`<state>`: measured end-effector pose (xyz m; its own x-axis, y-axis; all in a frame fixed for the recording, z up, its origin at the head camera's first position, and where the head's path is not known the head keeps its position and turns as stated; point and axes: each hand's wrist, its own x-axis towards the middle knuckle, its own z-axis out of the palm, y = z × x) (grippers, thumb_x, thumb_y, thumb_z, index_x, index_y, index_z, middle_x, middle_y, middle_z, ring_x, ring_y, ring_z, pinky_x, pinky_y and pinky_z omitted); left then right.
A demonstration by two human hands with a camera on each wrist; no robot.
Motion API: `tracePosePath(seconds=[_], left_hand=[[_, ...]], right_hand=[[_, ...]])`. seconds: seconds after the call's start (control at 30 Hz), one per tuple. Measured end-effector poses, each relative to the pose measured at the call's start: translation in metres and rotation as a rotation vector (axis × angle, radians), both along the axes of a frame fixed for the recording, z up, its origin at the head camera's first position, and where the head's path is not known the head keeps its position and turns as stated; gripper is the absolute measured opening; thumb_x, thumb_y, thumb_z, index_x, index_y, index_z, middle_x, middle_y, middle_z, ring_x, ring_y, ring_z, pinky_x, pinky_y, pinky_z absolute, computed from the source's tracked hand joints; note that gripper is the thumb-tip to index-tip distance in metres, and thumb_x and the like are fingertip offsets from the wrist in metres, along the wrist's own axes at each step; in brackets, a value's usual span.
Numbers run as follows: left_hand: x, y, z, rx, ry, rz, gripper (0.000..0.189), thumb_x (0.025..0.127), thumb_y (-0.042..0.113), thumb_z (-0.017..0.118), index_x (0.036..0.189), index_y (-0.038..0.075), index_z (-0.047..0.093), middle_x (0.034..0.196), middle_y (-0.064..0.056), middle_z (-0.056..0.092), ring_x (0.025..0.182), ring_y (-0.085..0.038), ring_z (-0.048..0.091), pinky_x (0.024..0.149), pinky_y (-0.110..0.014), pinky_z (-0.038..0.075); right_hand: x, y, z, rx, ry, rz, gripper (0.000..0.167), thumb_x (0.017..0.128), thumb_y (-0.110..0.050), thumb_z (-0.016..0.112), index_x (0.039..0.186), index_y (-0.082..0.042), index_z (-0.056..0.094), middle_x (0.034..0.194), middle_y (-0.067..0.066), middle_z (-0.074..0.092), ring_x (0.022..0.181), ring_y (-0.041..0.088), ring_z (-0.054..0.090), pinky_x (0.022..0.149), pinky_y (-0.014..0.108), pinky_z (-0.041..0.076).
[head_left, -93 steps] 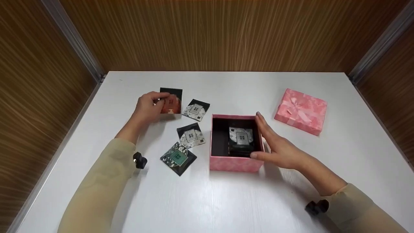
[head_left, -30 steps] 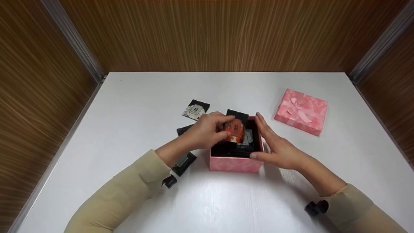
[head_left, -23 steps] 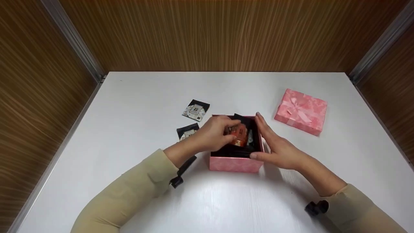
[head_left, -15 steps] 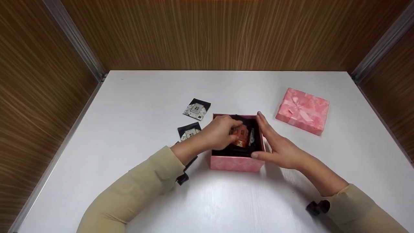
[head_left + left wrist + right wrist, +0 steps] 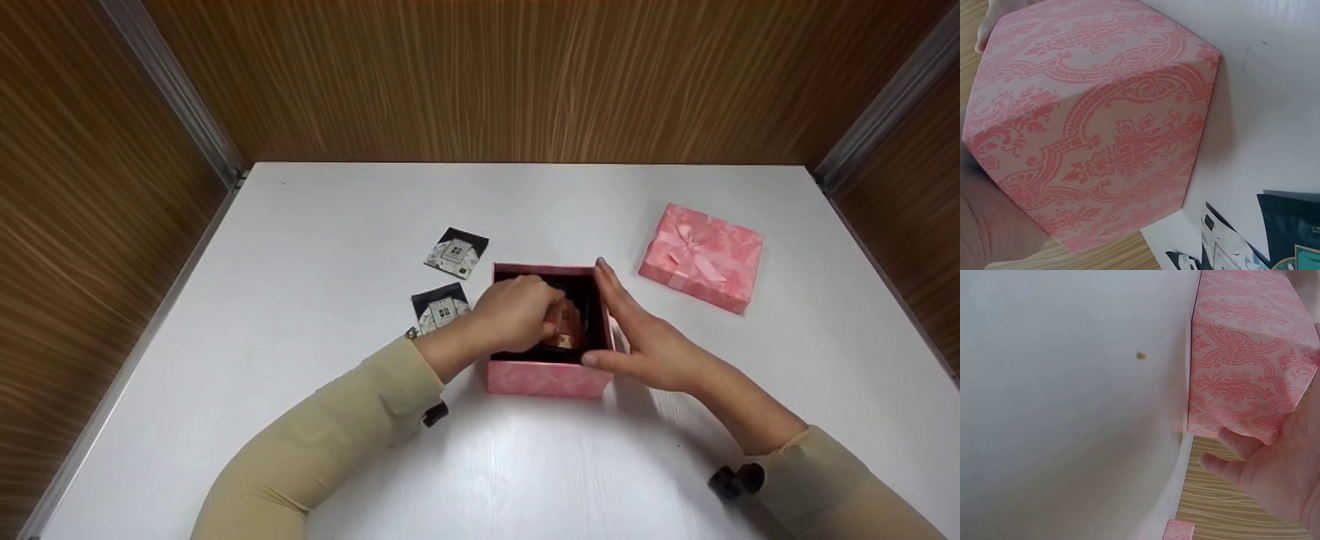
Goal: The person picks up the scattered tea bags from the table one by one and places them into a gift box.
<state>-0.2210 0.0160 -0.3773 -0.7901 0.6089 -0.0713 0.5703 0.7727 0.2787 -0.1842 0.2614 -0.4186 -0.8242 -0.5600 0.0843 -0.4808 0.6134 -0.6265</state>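
A pink box stands without its lid at the middle of the table. My left hand reaches down into it from the left and pinches a red-orange sachet between thumb and fingers. The box wall hides those fingers in the left wrist view. My right hand lies along the right side of the box, thumb at the front corner and fingers toward the back corner. Its fairly straight fingers rest against the patterned wall. The dark inside of the box is mostly covered by the left hand.
Two black-and-white sachets, a farther one and a nearer one, lie left of the box. A green sachet is largely hidden under the left forearm in the head view. The pink bow-topped lid lies at back right.
My left hand has picked the red-orange sachet off the table at the left, carried it right, and lowered it into the box. The right hand has stayed at the box side.
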Motion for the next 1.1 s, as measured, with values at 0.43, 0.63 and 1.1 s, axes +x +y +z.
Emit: tracePosePath(seconds=[0.43, 0.63, 1.1], left_hand=[[-0.004, 0.007, -0.003, -0.078, 0.005, 0.002, 0.011, 0.096, 0.028, 0.075, 0.098, 0.017, 0.075, 0.100, -0.002, 0.071, 0.095, -0.021, 0.067, 0.084, -0.043, 0.057], [-0.002, 0.006, 0.001, -0.102, -0.007, -0.001, 0.018, 0.099, 0.031, 0.071, 0.110, 0.016, 0.075, 0.107, -0.005, 0.073, 0.105, -0.025, 0.068, 0.090, -0.046, 0.056], [-0.007, -0.014, 0.018, 0.146, -0.090, -0.060, 0.049, 0.102, 0.029, 0.071, 0.147, 0.010, 0.065, 0.133, -0.009, 0.072, 0.122, -0.025, 0.065, 0.108, -0.041, 0.049]], right_hand=[[0.000, 0.000, 0.000, -0.012, 0.015, 0.012, 0.113, 0.098, -0.038, 0.077, 0.172, -0.023, -0.006, 0.178, -0.001, -0.009, 0.160, 0.033, 0.016, 0.119, 0.061, 0.032], [0.000, 0.000, -0.001, -0.009, 0.018, 0.010, 0.112, 0.098, -0.040, 0.077, 0.172, -0.022, -0.005, 0.179, 0.005, -0.006, 0.159, 0.034, 0.019, 0.119, 0.062, 0.032], [0.000, 0.000, 0.000, -0.012, -0.005, 0.006, 0.112, 0.098, -0.040, 0.076, 0.172, -0.028, -0.007, 0.178, -0.004, -0.009, 0.160, 0.034, 0.018, 0.118, 0.064, 0.033]])
